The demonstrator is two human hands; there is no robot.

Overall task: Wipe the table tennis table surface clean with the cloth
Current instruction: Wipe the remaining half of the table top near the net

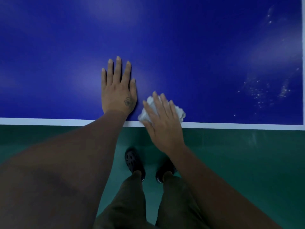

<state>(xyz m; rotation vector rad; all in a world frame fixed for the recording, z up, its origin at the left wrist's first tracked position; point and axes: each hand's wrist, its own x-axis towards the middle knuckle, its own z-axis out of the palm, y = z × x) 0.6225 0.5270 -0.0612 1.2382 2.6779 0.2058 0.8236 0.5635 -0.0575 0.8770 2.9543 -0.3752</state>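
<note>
Two flat hands: left hand (118, 95) on table (198, 47), right hand (162, 123) on cloth (179, 112).

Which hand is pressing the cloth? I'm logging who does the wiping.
The right hand: its straight fingers press the crumpled white cloth at the near white edge line of the blue table tennis table. The left hand lies flat on bare surface.

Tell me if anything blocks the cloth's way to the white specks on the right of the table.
Nothing visible does. The cloth lies under the right hand at the near edge; only bare blue table separates it from the specks. The left hand rests on the other side.
</note>
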